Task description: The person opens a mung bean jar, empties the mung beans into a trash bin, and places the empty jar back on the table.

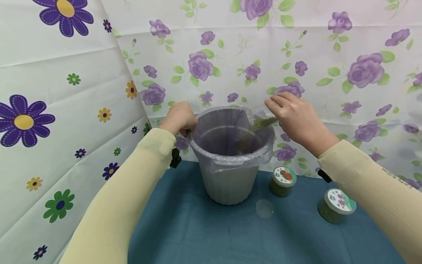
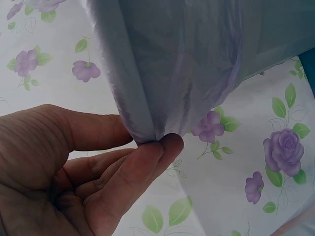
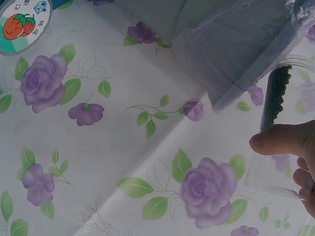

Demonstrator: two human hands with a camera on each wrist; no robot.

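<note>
Lilac plastic liner (image 1: 227, 160) is folded over the rim of a grey bin (image 1: 230, 185) standing on the cloth-covered surface (image 1: 207, 238). The left hand (image 1: 180, 118) has its thumb and fingers pinched together on the liner's edge at the rim. The right hand (image 1: 296, 119) curls thumb and fingers round a clear jar (image 3: 269, 173), which is tilted over the bin's right side, mouth toward the inside; green grains (image 3: 278, 93) lie along its lower wall.

The step in hand looks like emptying the jar into the bin while the liner is steadied. The next move seems to call for a steeper tilt, mouth kept inside the rim, so the last grains slide out without catching on the plastic.

Near the bin's foot lie a clear disc (image 1: 265, 209), perhaps a lid, and a tomato-label jar (image 1: 283, 181); a flower-label jar (image 1: 336, 206) sits farther right, also lidded.
</note>
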